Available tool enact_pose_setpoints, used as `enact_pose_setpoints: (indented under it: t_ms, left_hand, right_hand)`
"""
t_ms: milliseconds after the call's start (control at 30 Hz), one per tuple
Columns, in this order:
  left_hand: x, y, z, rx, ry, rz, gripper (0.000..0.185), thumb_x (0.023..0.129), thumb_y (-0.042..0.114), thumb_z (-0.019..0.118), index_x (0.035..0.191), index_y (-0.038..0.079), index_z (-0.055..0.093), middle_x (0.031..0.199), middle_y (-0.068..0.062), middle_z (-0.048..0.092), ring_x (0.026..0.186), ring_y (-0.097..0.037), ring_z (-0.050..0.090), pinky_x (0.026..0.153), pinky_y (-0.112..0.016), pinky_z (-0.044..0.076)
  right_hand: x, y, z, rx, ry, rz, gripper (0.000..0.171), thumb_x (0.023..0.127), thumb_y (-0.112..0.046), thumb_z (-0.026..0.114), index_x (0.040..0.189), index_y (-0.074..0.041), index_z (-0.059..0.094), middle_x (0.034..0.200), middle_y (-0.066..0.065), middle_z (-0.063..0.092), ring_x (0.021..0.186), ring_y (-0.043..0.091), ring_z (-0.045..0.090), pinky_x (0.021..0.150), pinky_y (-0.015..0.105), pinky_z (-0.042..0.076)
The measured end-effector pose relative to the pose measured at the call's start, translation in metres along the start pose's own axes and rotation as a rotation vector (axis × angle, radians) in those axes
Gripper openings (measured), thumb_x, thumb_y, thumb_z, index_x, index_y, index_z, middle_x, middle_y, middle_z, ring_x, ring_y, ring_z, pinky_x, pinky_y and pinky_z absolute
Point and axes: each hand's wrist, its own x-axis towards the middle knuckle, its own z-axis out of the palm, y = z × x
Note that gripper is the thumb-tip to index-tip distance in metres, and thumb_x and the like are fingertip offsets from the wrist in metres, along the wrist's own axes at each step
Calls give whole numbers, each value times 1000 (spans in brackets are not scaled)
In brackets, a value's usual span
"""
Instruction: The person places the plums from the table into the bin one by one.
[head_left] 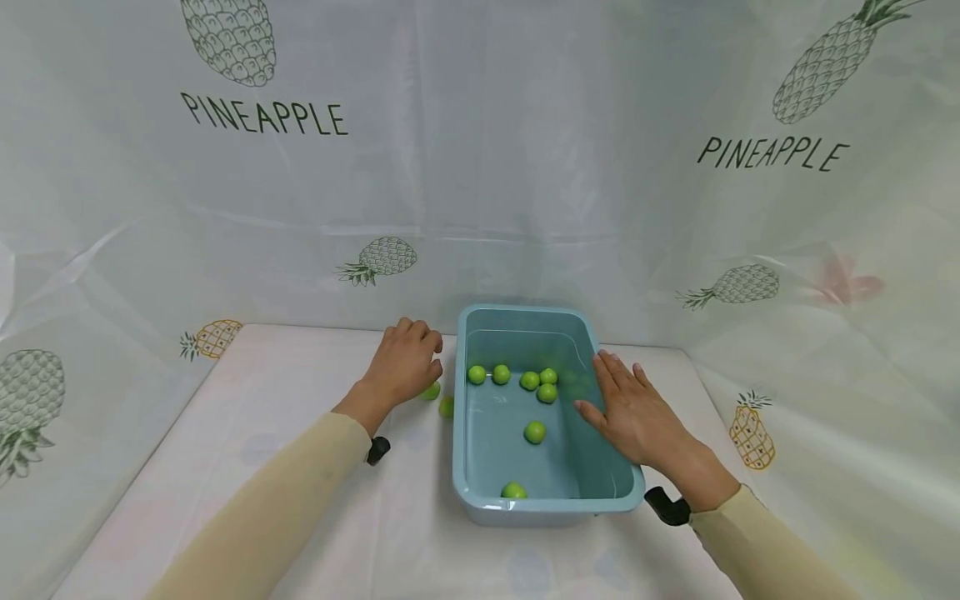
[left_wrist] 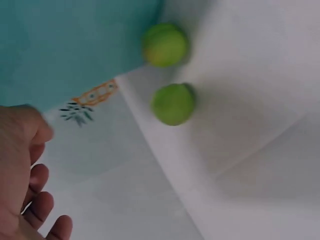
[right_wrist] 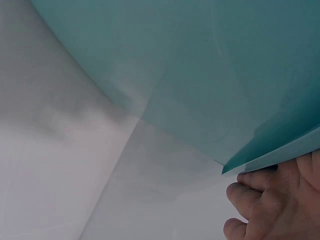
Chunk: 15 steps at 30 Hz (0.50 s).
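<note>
A blue plastic bin (head_left: 517,504) stands on the table with several small round green fruit-like balls (head_left: 535,432) scattered on its floor. Just left of the bin, two more green balls lie on the table, one ball (left_wrist: 173,104) slightly apart from the bin and another ball (left_wrist: 165,45) close against its wall. My left hand (head_left: 401,362) hovers beside these two, its fingers loosely bent and nothing visible in them. My right hand (head_left: 637,412) rests on the bin's right rim, fingers extended along it and thumb over the inside; its fingertips show under the rim in the right wrist view.
The table (head_left: 300,375) has a pale cloth cover. Behind and at both sides hangs a whitish curtain (head_left: 525,167) printed with pineapples. The bin's far end stands close to the back curtain. Dark straps (head_left: 667,506) sit at the wrists.
</note>
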Motion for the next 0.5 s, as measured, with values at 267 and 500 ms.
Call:
enact_pose_setpoints:
  t_ms: [267,500]
  left_hand:
    - [-7,-4,25,96,-161,31,43,94,28,76,131,8,67,121,-11,62,115,-33,50,100,-50,44]
    - [-9,-5,35,182,-249,71,38,96,25,73,129,7,67,116,-10,61,108,-31,48,98,-49,44]
  right_hand:
    - [0,-1,-3,-10,-15,5,81,107,-44,55,160,11,28,168,30,30,157,48,28,125,67,21]
    - [-1,-1,-2,-10,-20,8,81,108,-44,54,160,11,27,168,30,28,157,48,27,125,67,20]
